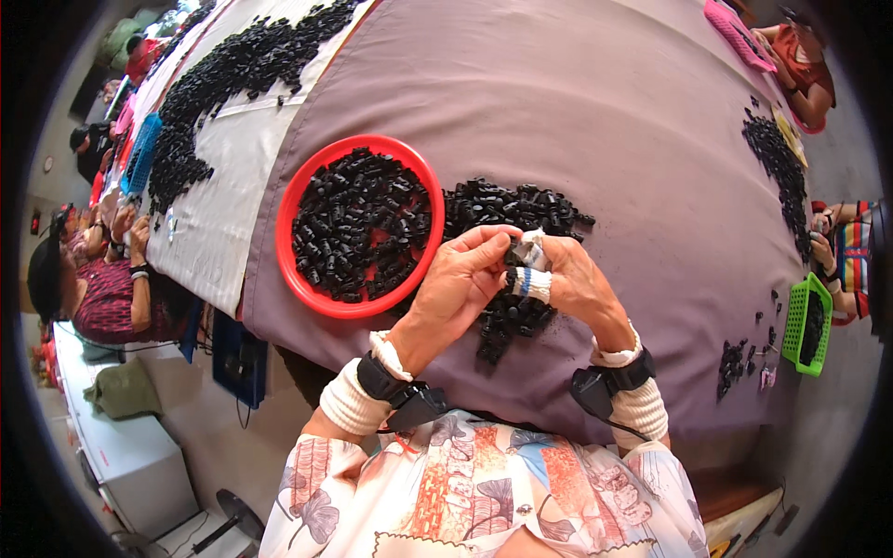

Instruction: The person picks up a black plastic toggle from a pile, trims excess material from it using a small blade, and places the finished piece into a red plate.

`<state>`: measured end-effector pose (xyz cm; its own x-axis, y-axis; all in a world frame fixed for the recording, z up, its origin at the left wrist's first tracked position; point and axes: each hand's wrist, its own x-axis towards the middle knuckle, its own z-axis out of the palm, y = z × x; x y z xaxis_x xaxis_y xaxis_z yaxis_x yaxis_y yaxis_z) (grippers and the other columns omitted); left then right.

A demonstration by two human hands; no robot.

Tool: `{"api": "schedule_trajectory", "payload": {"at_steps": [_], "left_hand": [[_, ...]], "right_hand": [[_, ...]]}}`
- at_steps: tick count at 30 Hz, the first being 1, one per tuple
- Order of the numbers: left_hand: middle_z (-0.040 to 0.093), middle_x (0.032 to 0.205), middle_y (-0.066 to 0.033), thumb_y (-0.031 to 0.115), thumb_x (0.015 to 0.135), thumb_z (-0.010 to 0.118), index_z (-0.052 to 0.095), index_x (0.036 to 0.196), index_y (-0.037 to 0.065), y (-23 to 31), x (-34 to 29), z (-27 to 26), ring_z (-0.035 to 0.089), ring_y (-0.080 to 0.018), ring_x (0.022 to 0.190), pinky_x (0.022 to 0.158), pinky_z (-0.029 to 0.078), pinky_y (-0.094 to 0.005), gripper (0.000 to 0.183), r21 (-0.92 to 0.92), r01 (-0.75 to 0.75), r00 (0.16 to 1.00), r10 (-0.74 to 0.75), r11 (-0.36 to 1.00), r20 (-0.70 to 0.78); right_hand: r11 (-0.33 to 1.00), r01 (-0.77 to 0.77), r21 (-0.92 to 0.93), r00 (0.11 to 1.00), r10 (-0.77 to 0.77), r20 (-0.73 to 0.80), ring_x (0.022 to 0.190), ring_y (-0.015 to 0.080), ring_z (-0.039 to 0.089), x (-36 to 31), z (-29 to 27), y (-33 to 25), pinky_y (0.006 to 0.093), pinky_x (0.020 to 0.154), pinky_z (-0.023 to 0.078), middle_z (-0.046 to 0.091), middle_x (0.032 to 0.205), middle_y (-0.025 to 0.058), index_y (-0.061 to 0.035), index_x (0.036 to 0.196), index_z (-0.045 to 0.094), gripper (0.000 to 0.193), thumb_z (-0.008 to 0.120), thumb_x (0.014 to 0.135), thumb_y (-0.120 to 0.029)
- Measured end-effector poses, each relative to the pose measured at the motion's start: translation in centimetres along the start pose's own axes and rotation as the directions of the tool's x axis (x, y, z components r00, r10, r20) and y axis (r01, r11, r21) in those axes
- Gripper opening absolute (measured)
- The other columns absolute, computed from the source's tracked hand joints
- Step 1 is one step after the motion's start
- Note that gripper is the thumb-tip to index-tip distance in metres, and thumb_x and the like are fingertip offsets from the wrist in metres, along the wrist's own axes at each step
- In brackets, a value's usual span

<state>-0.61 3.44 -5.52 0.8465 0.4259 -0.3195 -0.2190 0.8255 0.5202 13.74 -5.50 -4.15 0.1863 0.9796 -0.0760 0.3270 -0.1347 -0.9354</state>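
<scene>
My left hand (456,293) is closed, thumb and fingertips pinched together on a small black part (512,251), only partly showing. Close against it, my right hand (581,284) is also closed. White wrapping (532,283) with blue stripes goes round one of its fingers, and a whitish-grey covering (530,246) is at its fingertips. Whether those fingertips hold a small tool cannot be made out. Under and beyond both hands lies a pile of small black parts (521,209). Left of my left hand stands a round red basin (286,232) holding many similar black parts (353,223).
A mauve cloth (595,93) covers my table. Another table (233,223) at the left bears a heap of black parts (251,65) and a blue basket (141,153). At the right are more black parts (777,158) and a green basket (791,325). Several people sit around.
</scene>
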Motion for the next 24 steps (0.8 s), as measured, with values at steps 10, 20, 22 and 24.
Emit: {"api": "schedule_trajectory", "payload": {"at_steps": [10,20,22,24], "left_hand": [[0.061,0.089,-0.0035,0.011,0.09,0.051,0.057,0.103,0.0,0.0,-0.2,0.6,0.057,-0.0087,0.079,0.071,0.048,-0.0241,0.017,0.021,0.008,0.999,-0.007,1.0,-0.047],[0.061,0.09,-0.0055,0.011,0.09,0.051,0.057,0.102,-0.001,-0.1,-0.1,0.4,0.058,-0.0109,0.08,0.073,0.048,-0.0252,0.018,0.055,0.005,1.0,-0.003,0.998,-0.029],[0.061,0.09,-0.0057,0.011,0.091,0.051,0.057,0.102,-0.001,-0.2,-0.1,0.2,0.057,-0.0109,0.08,0.073,0.048,-0.025,0.018,0.044,0.0,1.0,0.001,0.999,-0.026],[0.061,0.091,-0.006,0.011,0.091,0.05,0.057,0.103,-0.001,-0.2,0.0,0.2,0.057,-0.011,0.079,0.073,0.048,-0.0249,0.018,0.032,-0.001,1.0,0.002,0.999,-0.019]], "right_hand": [[0.999,-0.035,0.001,0.999,0.034,0.019,0.055,0.021,0.05,0.2,-0.3,0.1,0.0331,0.054,0.041,0.052,0.062,0.0119,0.002,0.078,0.055,0.036,0.069,0.066,-0.028],[0.998,0.005,0.058,0.999,-0.008,0.037,0.054,0.0192,0.05,-0.1,0.2,1.2,0.0322,0.053,0.041,0.054,0.062,0.0119,0.0019,0.078,0.057,0.029,0.067,0.068,-0.024],[0.998,0.015,0.059,0.999,-0.017,0.034,0.053,0.0174,0.049,-0.1,0.3,1.0,0.0314,0.052,0.041,0.053,0.061,0.01,0.002,0.077,0.057,0.028,0.067,0.069,-0.022],[0.998,0.021,0.058,0.999,-0.023,0.028,0.053,0.0156,0.049,-0.3,0.5,1.0,0.0305,0.051,0.041,0.053,0.06,0.0081,0.0021,0.077,0.056,0.026,0.067,0.069,-0.021]]}}
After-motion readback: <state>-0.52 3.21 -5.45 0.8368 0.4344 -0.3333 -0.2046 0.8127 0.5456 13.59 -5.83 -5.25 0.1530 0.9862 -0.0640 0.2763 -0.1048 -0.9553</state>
